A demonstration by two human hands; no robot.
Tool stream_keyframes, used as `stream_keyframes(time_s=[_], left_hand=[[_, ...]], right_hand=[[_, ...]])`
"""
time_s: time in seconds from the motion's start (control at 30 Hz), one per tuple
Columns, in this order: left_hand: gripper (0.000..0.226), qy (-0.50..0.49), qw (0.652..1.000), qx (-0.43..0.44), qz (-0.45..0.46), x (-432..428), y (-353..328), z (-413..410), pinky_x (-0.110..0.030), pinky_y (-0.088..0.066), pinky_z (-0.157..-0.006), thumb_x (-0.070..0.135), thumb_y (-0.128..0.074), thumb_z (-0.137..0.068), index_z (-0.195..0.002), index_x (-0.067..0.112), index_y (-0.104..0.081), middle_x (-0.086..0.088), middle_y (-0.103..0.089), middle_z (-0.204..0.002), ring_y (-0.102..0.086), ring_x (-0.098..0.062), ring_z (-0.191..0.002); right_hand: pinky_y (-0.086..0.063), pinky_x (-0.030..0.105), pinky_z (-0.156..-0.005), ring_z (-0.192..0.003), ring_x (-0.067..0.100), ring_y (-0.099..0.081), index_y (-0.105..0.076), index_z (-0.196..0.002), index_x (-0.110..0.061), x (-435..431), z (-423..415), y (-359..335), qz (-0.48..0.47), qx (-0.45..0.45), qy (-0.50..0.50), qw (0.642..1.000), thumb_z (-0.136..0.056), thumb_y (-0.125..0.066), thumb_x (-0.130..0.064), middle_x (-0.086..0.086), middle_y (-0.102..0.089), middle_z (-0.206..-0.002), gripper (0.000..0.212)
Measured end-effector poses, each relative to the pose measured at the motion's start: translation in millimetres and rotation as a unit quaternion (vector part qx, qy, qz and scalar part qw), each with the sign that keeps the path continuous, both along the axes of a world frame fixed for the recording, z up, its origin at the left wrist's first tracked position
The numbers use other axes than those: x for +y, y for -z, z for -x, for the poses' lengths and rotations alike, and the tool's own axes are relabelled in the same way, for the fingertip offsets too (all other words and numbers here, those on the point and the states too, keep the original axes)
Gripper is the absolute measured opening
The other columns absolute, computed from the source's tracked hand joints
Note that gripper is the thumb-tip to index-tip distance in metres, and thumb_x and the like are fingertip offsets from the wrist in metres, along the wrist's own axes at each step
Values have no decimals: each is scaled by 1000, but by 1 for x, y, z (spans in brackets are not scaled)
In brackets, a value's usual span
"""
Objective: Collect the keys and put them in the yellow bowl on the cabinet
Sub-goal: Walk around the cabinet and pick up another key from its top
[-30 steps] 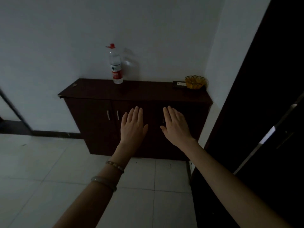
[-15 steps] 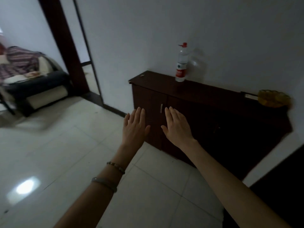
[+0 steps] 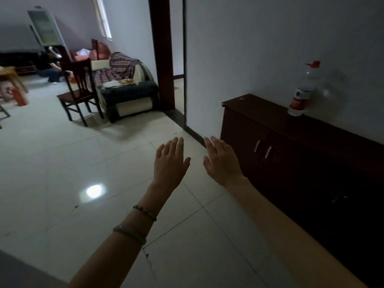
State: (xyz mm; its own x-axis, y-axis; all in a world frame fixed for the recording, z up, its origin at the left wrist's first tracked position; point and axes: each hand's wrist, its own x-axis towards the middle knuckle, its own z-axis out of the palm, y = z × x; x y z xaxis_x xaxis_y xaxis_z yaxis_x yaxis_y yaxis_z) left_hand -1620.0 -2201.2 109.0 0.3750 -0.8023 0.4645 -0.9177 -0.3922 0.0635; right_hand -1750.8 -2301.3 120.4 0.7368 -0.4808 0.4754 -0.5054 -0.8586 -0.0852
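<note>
My left hand (image 3: 169,163) and my right hand (image 3: 222,163) are stretched out in front of me, palms down, fingers apart, holding nothing. Both hover over the tiled floor, left of the dark wooden cabinet (image 3: 270,121). A small object (image 3: 241,99) lies on the cabinet's near left corner; it is too small to identify. The yellow bowl is out of view. No keys are clearly visible.
A water bottle (image 3: 301,94) with a red cap stands on the cabinet top by the wall. A dark door frame (image 3: 161,53) opens to a room with a wooden chair (image 3: 80,90), a sofa (image 3: 124,86) and a crouching person (image 3: 48,67).
My view has swung left: the cabinet has slid to the right edge, the yellow bowl has left the frame, and the room with the chair and sofa has come into sight. Hands stay open.
</note>
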Motion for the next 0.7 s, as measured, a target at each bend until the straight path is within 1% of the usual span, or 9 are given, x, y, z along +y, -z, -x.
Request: stream_keyframes(time_s=[0.07, 0.2, 0.37, 0.53, 0.7], left_hand=[[64, -10, 1000, 1, -1, 3, 3, -2, -43, -24, -111, 39, -48, -92, -140, 5, -22, -16, -36, -146, -31, -29, -134], [64, -27, 1000, 10, -9, 2, 11, -10, -43, -24, -112, 39, -46, -92, -141, 6, -20, -16, -34, -146, -30, -28, -135], [65, -44, 999, 13, -17, -16, 18, -33, -43, -24, -112, 40, -46, -92, -142, 7, -18, -16, -33, -147, -30, -28, -135], [65, -40, 999, 23, -18, -60, 25, -72, -42, -24, -112, 39, -45, -93, -142, 6, -18, -16, -33, -147, -29, -28, -135], [65, -26, 999, 26, -20, -120, 31, -135, -42, -23, -112, 39, -46, -93, -141, 6, -19, -16, -33, -147, -30, -28, -135]], right_hand=[[-37, 45, -105, -126, 37, -42, -31, -136, -1, -1, -6, 4, -2, -2, -8, 1000, -87, -52, -19, 25, -45, -136, 56], [-34, 42, -108, -130, 33, -36, -24, -140, -4, -9, -17, 12, -5, 23, -21, 999, -90, -47, -24, 23, -39, -141, 58], [-34, 43, -108, -130, 33, -36, -22, -141, -5, -32, -41, 19, -13, 37, -27, 999, -90, -47, -25, 22, -38, -142, 60], [-35, 44, -108, -130, 33, -36, -22, -140, -5, -72, -80, 29, -13, 45, -25, 999, -90, -46, -25, 23, -38, -142, 59], [-36, 43, -105, -128, 34, -39, -26, -139, -4, -128, -141, 33, -15, 42, -9, 999, -90, -49, -25, 23, -42, -139, 58]])
